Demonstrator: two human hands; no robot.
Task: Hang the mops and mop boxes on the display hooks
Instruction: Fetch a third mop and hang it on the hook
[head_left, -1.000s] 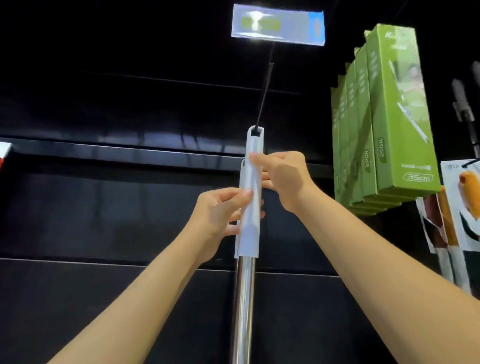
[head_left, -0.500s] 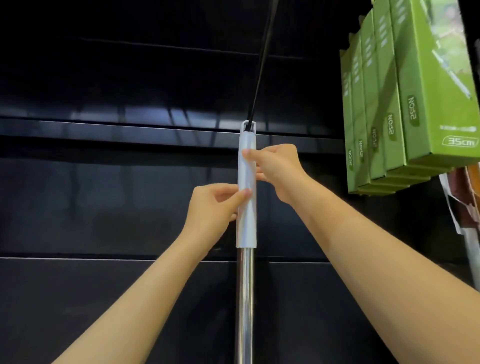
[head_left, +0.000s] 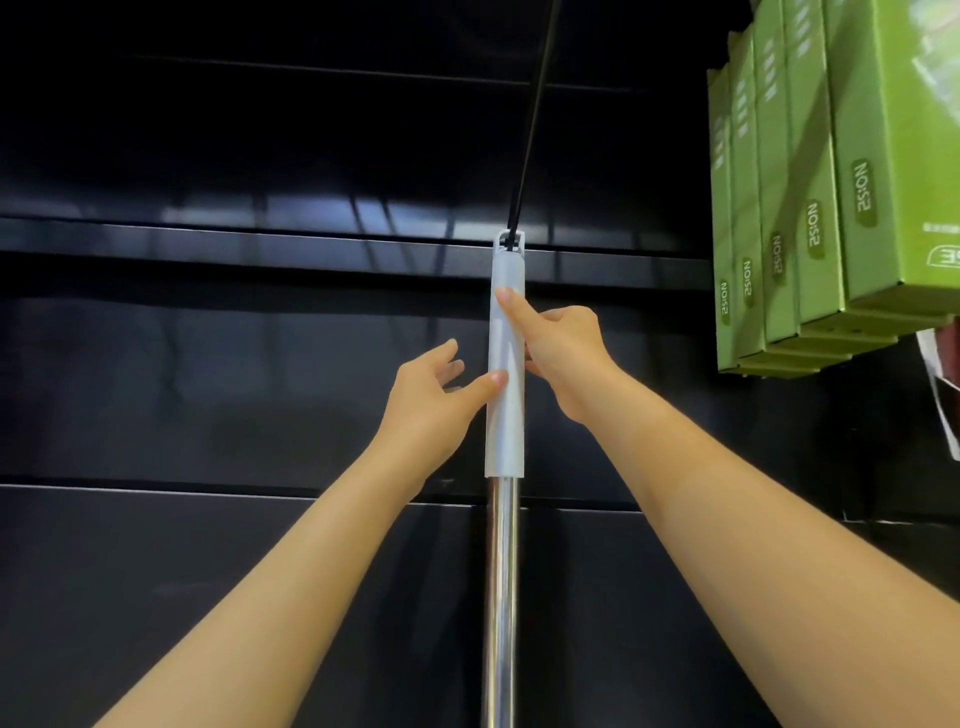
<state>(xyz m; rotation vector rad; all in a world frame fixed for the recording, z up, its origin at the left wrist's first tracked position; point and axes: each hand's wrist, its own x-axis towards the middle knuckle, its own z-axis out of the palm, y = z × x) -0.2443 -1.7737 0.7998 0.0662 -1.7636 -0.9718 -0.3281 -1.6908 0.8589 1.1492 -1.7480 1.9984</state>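
Observation:
A mop hangs straight down in the middle of the view, with a white plastic grip (head_left: 505, 415) above a chrome pole (head_left: 500, 597). The loop at its top sits on a thin black display hook (head_left: 530, 130). My right hand (head_left: 566, 353) holds the upper grip, one fingertip on its front and the other fingers behind it. My left hand (head_left: 426, 410) is lower on the left side. Only its thumb tip touches the grip, and its fingers are spread away from it. The mop head is out of view below.
Several green mop boxes (head_left: 831, 208) hang in a row at the upper right. Below them at the right edge is a bit of white packaging (head_left: 940, 395). The black slatted display wall (head_left: 234, 364) fills the background.
My left hand's fingers have come off the grip and spread, leaving only the thumb touching. My right hand stays on the upper grip. The view has shifted, so the price tag is out of frame.

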